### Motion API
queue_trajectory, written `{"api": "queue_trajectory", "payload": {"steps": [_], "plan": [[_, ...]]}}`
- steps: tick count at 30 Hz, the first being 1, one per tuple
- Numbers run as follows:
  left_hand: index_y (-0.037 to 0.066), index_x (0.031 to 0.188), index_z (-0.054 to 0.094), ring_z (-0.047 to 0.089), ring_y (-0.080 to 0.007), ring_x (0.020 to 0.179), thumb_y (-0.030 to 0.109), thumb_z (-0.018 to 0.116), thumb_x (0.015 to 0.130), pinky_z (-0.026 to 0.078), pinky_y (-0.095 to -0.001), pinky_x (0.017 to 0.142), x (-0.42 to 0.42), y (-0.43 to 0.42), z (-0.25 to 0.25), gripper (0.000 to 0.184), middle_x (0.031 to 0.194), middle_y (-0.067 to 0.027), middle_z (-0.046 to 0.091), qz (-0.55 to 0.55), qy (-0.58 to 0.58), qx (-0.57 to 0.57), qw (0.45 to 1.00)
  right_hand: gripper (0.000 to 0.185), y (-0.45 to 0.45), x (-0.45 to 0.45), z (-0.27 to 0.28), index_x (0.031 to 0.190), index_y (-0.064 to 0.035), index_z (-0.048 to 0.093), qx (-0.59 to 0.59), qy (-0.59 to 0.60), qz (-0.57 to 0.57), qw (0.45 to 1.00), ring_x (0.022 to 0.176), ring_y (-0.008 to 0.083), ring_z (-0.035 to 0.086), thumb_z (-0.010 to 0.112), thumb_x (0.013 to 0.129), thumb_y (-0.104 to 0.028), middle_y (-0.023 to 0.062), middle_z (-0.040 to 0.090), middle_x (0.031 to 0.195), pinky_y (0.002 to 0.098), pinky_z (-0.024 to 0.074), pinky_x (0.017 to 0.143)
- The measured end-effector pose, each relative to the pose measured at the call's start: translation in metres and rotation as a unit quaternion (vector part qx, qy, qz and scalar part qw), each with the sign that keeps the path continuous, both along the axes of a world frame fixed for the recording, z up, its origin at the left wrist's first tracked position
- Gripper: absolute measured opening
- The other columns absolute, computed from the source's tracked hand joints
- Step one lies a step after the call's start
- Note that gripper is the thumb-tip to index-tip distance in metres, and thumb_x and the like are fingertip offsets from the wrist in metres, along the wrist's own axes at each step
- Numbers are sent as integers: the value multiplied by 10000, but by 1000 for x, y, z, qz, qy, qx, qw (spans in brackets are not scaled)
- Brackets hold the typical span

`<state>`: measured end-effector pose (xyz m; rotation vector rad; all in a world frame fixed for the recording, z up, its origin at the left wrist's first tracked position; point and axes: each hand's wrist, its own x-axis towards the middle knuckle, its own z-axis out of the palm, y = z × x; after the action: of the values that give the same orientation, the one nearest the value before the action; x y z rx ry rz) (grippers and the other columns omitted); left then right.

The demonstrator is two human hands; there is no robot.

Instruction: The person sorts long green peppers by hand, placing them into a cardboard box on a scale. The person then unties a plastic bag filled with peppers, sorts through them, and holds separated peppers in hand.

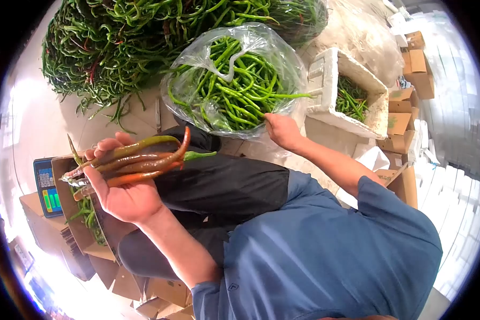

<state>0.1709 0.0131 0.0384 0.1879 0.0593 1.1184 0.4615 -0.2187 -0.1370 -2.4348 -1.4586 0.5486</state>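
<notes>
Several long red, brown and green peppers [144, 161] lie across my left hand [125, 194], whose fingers and thumb are closed around them. My right hand [284, 130] is at the lower right rim of a clear plastic bag [181, 101]. Its fingers are pressed together against the contents, and what they pinch is too small to tell. Long green peppers [242, 88] fill this open bag.
A large heap of green peppers [106, 53] spreads behind the bag. To the right stands a white foam box [361, 128] with some peppers inside. At the left are a blue scale [48, 186] and an open cardboard box [85, 229] holding green peppers. More cardboard boxes [418, 69] line the right side.
</notes>
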Motion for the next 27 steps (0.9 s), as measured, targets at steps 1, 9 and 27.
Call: {"api": "queue_trajectory", "payload": {"steps": [1, 9, 27], "plan": [[24, 1167, 552, 542, -248, 1150, 221, 497, 1024, 297, -511, 1158, 2, -2, 2, 250, 1115, -116, 607, -3, 1, 7, 1000, 120, -1, 0, -6, 947, -67, 586, 31, -31, 16, 999, 743, 401, 633, 545, 893, -165, 159, 643, 812, 517, 497, 640], [54, 1206, 520, 542, -249, 1122, 263, 499, 1027, 325, -504, 1133, 4, -9, 2, 276, 1084, -91, 585, 7, 16, 22, 1000, 223, 28, -6, 6, 947, -72, 599, 104, -51, -58, 992, 747, 383, 638, 618, 892, -287, 166, 631, 824, 477, 521, 670], [65, 1205, 545, 549, -251, 1105, 281, 506, 1023, 383, -493, 1076, 15, -13, 5, 284, 1069, -95, 583, 16, 75, 54, 996, 63, -1, 48, 151, 797, -13, 629, 292, -113, 7, 950, 573, 250, 558, 648, 822, -68, 118, 572, 704, 351, 435, 526]]}}
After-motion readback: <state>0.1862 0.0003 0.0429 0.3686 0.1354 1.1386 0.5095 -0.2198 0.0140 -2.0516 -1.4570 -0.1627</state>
